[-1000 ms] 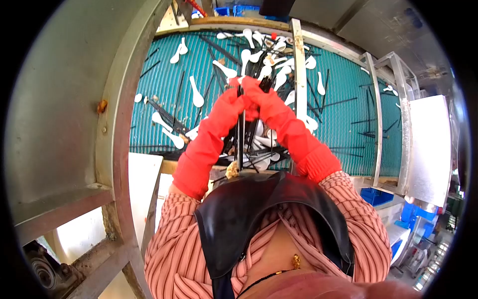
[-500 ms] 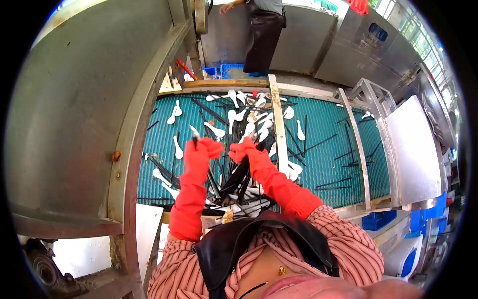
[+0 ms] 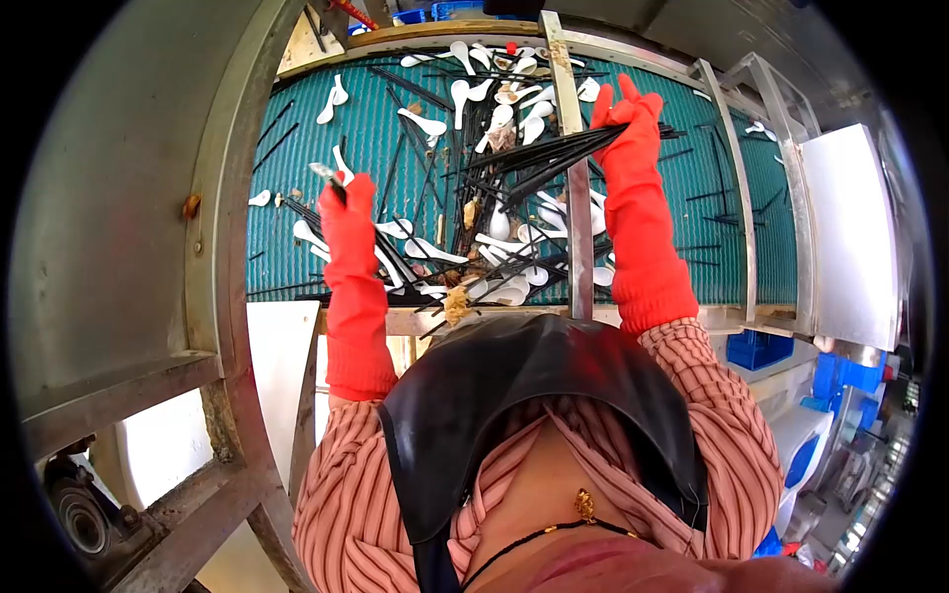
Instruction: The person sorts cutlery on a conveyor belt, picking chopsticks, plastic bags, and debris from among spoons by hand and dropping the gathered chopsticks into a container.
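Observation:
My right hand (image 3: 633, 124), in a red rubber glove, holds a bundle of black chopsticks (image 3: 554, 156) above the metal crossbar, some of its fingers stretched upward. My left hand (image 3: 348, 212), gloved the same way, is closed round a small dark-handled tool (image 3: 328, 178) with a pale, shiny tip; its exact kind is unclear. Between the hands, more black chopsticks (image 3: 465, 198) lie in a loose heap with white soup spoons (image 3: 500, 219) and brownish food scraps (image 3: 456, 304). Further white spoons (image 3: 423, 123) are scattered over the green ribbed belt (image 3: 297, 148).
A metal crossbar (image 3: 579, 227) spans the belt beneath my right forearm, and another bar (image 3: 730, 188) crosses farther right. A steel panel (image 3: 109, 217) rises at my left. On the right stand a white board (image 3: 850, 237) and a blue crate (image 3: 759, 349).
My right hand has swung out to the right with the chopsticks, across the crossbar. My left hand has moved left, still gripping the dark-handled tool. The view has tipped downward.

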Tool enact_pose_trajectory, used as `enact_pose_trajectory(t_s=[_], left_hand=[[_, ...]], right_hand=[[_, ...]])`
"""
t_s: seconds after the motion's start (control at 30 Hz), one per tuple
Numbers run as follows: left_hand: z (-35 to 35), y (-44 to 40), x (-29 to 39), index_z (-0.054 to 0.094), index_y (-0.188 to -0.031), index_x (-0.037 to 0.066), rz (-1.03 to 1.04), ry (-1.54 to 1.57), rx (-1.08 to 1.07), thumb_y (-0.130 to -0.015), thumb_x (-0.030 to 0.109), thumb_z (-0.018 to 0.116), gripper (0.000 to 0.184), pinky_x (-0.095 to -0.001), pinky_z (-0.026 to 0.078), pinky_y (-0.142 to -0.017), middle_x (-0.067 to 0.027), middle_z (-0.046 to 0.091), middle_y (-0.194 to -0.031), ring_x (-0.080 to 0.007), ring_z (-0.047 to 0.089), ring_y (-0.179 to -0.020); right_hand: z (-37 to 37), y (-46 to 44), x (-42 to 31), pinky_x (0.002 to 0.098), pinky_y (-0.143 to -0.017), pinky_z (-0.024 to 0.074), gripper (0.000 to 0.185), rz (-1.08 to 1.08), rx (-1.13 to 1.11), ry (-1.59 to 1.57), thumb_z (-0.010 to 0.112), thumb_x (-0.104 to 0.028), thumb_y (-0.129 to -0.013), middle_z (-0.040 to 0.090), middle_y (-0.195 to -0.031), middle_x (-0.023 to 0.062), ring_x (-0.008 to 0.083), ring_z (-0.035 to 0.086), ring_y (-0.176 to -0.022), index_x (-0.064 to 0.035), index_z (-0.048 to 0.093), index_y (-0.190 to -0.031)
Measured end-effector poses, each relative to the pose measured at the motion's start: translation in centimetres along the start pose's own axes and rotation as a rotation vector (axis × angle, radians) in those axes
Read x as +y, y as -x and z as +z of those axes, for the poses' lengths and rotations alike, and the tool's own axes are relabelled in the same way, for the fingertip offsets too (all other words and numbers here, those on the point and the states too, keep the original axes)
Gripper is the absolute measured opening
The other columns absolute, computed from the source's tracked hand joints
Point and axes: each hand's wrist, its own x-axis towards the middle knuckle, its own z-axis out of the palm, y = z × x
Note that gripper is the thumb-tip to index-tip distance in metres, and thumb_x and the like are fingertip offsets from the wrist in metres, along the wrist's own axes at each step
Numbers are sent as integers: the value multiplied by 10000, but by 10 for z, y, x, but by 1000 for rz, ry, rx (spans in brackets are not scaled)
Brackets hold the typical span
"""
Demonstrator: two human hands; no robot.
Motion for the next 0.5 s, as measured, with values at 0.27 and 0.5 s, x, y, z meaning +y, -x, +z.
enact_pose_trajectory(t_s=[0.27,0.5], left_hand=[[81,99,65,491,-1492,-56,877,-538,-190,-813,292,891,862,-544,397,-1163,-343,487,-1512,-498,469,-1421],[131,107,61,499,-1512,-3,454,-86,-487,-1035,177,665,536,-434,402,-1175,-192,489,-1574,-349,505,-1417]], right_hand=[[-14,32,-35,362,-1011,601,518,-207,85,78,510,-310,-1107,409,-584,-11,94,410,-522,112,488,-1406],[-20,73,-57,383,-1028,594,501,-228,76,-79,586,-286,-1078,453,-592,-5,103,482,-544,89,501,-1399]])
